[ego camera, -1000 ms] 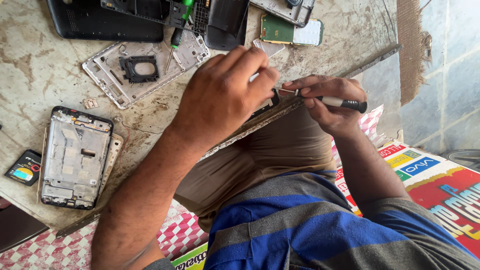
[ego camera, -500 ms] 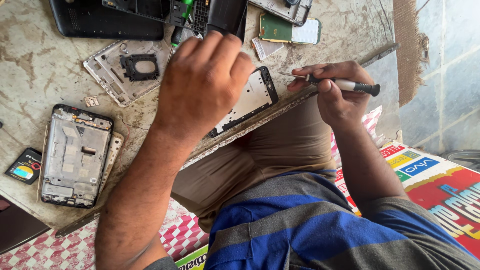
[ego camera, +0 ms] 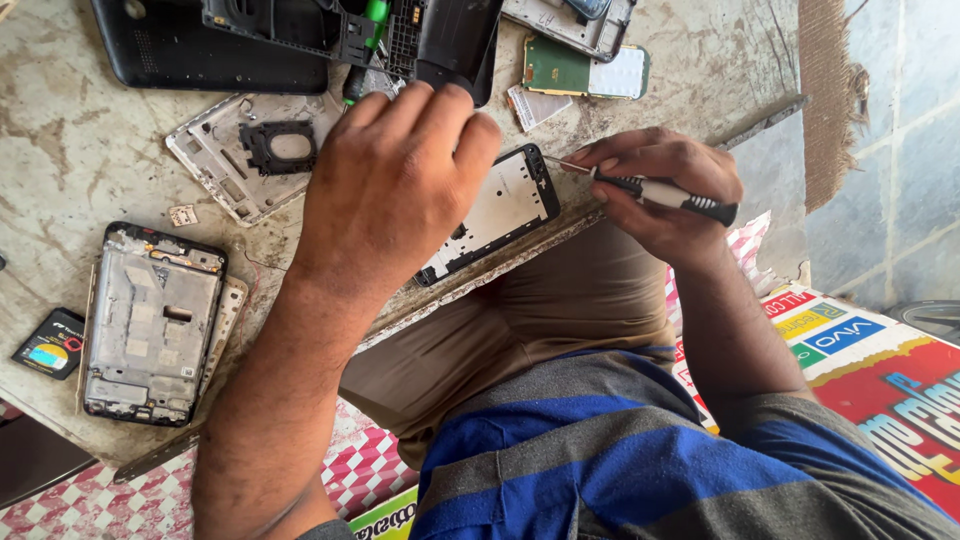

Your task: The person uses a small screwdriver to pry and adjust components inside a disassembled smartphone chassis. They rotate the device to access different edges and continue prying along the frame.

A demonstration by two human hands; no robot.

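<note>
My right hand (ego camera: pixel 655 190) grips the screwdriver (ego camera: pixel 660 192), tip pointing to nine o'clock at the phone frame (ego camera: pixel 495 210). The frame lies near the table's (ego camera: pixel 60 150) edge, long axis running two to eight o'clock. My left hand (ego camera: pixel 385 195) rests spread across it, closer.

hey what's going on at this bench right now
A person is working on an opened phone frame lying at the edge of a worn workbench. The left hand reaches over it toward the black parts behind, while the right hand holds a small screwdriver, its tip at the frame's corner. Another stripped phone chassis lies nearby.
</note>
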